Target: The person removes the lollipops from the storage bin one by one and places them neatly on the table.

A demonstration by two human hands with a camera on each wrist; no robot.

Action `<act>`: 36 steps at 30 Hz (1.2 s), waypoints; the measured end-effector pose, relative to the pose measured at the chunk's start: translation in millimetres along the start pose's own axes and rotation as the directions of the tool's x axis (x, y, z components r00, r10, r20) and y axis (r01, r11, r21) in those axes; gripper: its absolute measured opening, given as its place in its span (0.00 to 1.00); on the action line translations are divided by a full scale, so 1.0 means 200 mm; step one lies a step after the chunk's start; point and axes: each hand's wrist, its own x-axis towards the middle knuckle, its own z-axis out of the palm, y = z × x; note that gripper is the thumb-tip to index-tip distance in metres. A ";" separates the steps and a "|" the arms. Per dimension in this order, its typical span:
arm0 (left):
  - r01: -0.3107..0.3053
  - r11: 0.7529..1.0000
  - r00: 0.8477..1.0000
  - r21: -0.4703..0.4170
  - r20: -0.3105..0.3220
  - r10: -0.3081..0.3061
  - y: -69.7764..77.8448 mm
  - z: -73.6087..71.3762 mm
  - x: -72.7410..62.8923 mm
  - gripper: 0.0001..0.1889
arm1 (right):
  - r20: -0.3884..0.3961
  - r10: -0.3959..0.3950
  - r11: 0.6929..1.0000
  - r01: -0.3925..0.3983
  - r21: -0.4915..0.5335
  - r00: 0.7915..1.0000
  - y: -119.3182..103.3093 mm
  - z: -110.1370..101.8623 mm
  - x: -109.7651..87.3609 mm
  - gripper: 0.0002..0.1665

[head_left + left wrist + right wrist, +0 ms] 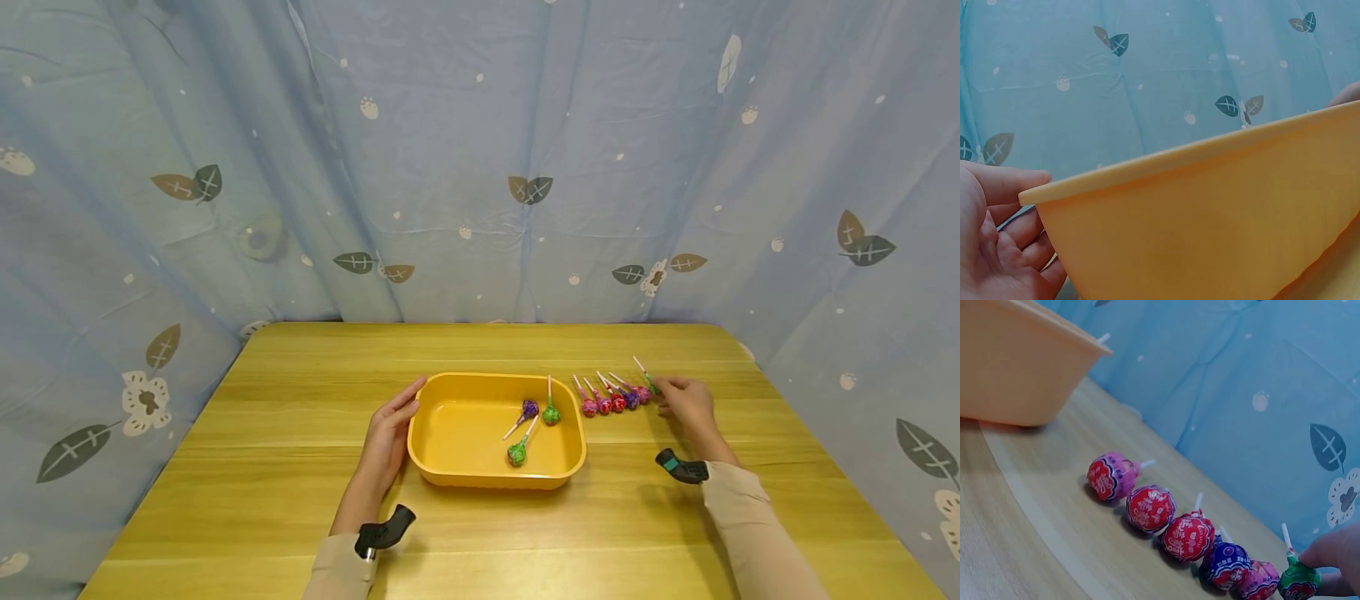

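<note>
My left hand rests along the left end of a yellow plastic tray. In the left wrist view its fingers lie against the tray's outer wall, one fingertip at the rim corner. On the right, my right hand pinches a green lollipop at the end of a lollipop row. Beside it in that row lie a pink lollipop, a purple lollipop, a red lollipop and further pink-and-red ones, sticks pointing away from me.
Inside the tray are a purple lollipop and two green lollipops, one near the back and one near the front. Everything stands on a wooden table. A blue patterned curtain hangs behind it.
</note>
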 end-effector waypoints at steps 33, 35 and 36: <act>0.014 1.000 1.000 0.010 0.009 -0.014 0.01 0.00 0.00 0.23 | 0.000 -0.023 0.979 0.023 -0.202 1.000 0.02 0.02 0.00 0.30; 0.015 1.000 1.000 0.007 0.009 -0.015 0.01 0.00 0.00 0.23 | 0.001 -0.023 0.979 0.023 -0.201 1.000 0.02 0.02 0.00 0.30; 0.015 1.000 1.000 0.006 0.010 -0.015 0.01 0.00 0.00 0.23 | 0.001 -0.021 0.980 0.021 -0.198 1.000 0.02 0.02 0.00 0.30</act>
